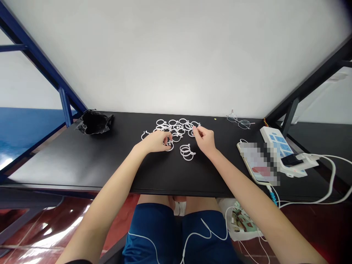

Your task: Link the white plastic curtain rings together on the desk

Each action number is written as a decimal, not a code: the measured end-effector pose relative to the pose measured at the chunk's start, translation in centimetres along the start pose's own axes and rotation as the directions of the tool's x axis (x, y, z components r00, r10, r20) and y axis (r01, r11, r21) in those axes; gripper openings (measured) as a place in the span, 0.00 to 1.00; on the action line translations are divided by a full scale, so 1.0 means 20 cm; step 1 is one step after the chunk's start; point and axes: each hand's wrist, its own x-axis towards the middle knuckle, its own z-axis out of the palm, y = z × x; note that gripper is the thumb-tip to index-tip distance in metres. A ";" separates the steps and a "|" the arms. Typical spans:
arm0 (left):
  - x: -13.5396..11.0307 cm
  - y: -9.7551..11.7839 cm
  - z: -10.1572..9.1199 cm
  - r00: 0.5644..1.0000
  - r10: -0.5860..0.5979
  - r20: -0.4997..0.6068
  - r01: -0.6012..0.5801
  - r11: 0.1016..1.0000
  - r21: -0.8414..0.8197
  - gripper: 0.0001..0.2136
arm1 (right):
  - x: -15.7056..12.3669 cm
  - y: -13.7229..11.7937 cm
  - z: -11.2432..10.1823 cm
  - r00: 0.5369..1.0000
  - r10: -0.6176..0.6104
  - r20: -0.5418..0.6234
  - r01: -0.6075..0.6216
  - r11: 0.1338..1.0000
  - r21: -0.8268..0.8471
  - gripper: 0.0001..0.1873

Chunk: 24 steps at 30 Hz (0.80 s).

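Note:
Many white open-ended rings [176,137] with small eyelets, like curtain rings, lie in a loose pile on the black tabletop [123,161]. At the pile's near left side, my left hand [157,141] has its thumb and fingers curled around one white ring [171,147]. My right hand [205,139] is closed in a pinch at the pile's right edge, its fingertips against the rings there; what they hold, if anything, is hidden. Between my hands and nearer to me, several white rings [187,152] lie overlapped in a small separate row.
A crumpled black plastic bag [95,123] stands open at the back left. Eyeglasses [244,124] rest at the back right. A phone [254,163] on a charging cable and a white power strip [279,145] with plugged-in cords occupy the right end. Blue metal posts [64,104] frame the left side.

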 end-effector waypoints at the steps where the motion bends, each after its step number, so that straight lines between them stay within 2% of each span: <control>1: 0.00 0.00 0.00 1.000 0.005 -0.010 -0.005 1.000 0.002 0.12 | 0.00 0.00 0.00 1.000 -0.006 0.006 0.006 1.000 0.003 0.23; 11: -0.01 0.00 -0.02 1.000 -0.003 -0.001 0.003 1.000 -0.026 0.21 | -0.01 0.00 0.01 0.999 -0.033 0.013 0.033 0.999 0.008 0.24; 16: -0.02 0.00 -0.02 0.997 -0.029 0.065 0.033 0.997 -0.070 0.15 | -0.01 -0.01 0.01 0.999 -0.036 0.019 0.036 0.999 0.010 0.24; 20: -0.02 -0.01 -0.02 1.000 0.017 0.019 -0.015 0.996 -0.087 0.08 | -0.01 -0.01 0.01 0.999 -0.039 0.022 0.039 0.999 0.009 0.24; 24: -0.01 -0.01 -0.01 1.000 0.021 0.012 -0.019 0.994 -0.107 0.09 | -0.01 -0.01 0.01 0.999 -0.033 0.028 0.033 0.999 0.021 0.24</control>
